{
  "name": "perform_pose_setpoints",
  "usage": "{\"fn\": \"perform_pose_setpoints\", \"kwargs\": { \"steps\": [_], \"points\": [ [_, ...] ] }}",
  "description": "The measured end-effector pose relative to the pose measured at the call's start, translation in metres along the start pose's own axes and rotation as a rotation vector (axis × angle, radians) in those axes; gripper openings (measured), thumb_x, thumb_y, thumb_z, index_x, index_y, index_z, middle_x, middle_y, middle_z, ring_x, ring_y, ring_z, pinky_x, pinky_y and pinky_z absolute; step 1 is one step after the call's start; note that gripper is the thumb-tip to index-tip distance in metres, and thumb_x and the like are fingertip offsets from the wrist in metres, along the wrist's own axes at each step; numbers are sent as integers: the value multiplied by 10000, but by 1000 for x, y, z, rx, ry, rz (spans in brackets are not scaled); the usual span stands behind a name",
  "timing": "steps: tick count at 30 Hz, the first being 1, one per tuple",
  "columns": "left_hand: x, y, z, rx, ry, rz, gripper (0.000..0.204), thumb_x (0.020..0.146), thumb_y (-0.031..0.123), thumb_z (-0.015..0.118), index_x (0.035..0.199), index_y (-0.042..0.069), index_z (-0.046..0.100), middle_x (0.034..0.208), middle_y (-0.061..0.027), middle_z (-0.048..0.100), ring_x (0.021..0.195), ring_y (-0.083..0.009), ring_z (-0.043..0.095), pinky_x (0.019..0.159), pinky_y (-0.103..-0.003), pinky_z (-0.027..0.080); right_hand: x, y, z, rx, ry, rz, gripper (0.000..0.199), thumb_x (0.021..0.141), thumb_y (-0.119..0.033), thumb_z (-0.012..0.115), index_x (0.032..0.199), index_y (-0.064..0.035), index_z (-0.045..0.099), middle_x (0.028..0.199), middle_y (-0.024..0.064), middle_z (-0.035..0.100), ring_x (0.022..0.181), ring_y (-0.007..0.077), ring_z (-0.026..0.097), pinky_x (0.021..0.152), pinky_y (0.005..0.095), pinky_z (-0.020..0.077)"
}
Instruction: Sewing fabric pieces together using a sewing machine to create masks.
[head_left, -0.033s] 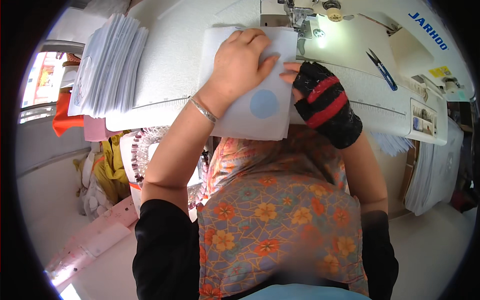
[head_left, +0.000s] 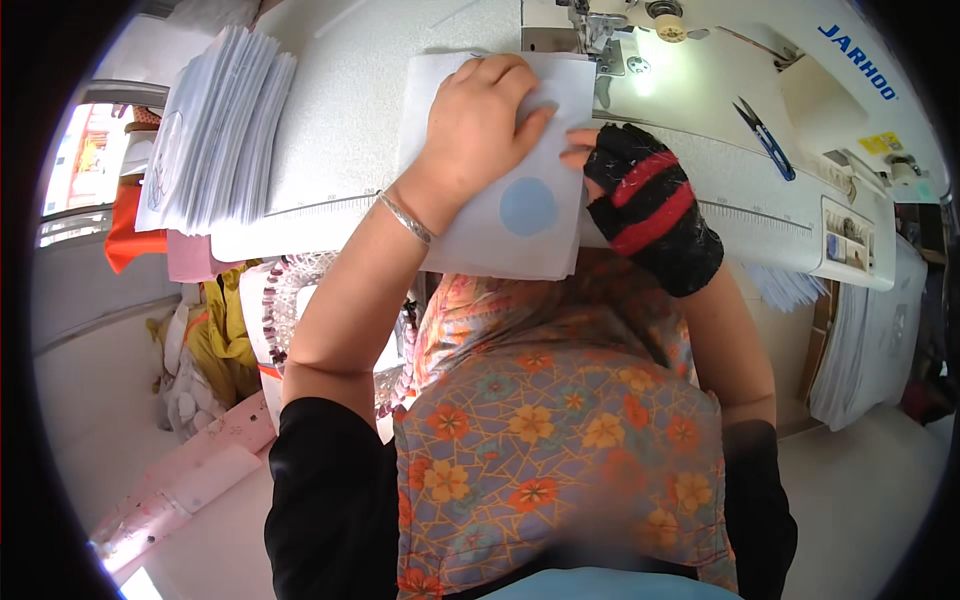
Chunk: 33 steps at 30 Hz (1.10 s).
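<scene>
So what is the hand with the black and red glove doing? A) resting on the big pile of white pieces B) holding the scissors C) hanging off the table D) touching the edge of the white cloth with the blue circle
D: the gloved right hand has its bare fingertips on the right edge of the white cloth, while the blue-handled scissors lie untouched farther right and the pile of white pieces sits far to the left.

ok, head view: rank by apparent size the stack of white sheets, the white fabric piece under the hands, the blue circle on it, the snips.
1. Stack of white sheets and white fabric piece: look similar, and the hands hide part of the fabric, so no ranking between them.
2. Blue circle.
3. Snips, thin, slightly smaller.
</scene>
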<state>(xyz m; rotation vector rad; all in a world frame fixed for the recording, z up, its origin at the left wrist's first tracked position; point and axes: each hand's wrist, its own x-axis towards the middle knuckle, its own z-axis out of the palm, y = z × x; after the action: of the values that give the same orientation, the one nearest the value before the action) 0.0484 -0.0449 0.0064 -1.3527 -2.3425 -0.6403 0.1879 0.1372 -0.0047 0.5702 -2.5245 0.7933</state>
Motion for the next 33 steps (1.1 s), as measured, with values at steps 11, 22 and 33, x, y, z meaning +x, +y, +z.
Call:
{"fn": "perform_pose_setpoints", "kwargs": {
  "steps": [11,22,33],
  "points": [
    [3,-36,-14,83,-46,-449,305,868,284,714,1039,32,704,1015,-128,697,834,-257,694,780,-354,559,1,0,0,-86,-12,-42,361,674,61,616,1015,-47,670,1179,124,659,1033,337,640,879,417,540],
    [-1,-40,-12,20,7,-472,128,865,184,674,850,58,659,909,-82,682,732,-264,661,687,-369,540,-3,3,6,-98,35,-43,338,728,40,645,1050,-54,681,1189,126,662,1044,333,649,889,422,539],
    [6,3,-9,97,-60,87,369,838,133,705,1184,24,642,1290,-174,617,1171,-365,596,998,-420,492,-4,3,3,-96,9,-21,309,748,21,643,1045,-56,685,1178,130,668,1048,339,649,899,429,540]
  ]
}}
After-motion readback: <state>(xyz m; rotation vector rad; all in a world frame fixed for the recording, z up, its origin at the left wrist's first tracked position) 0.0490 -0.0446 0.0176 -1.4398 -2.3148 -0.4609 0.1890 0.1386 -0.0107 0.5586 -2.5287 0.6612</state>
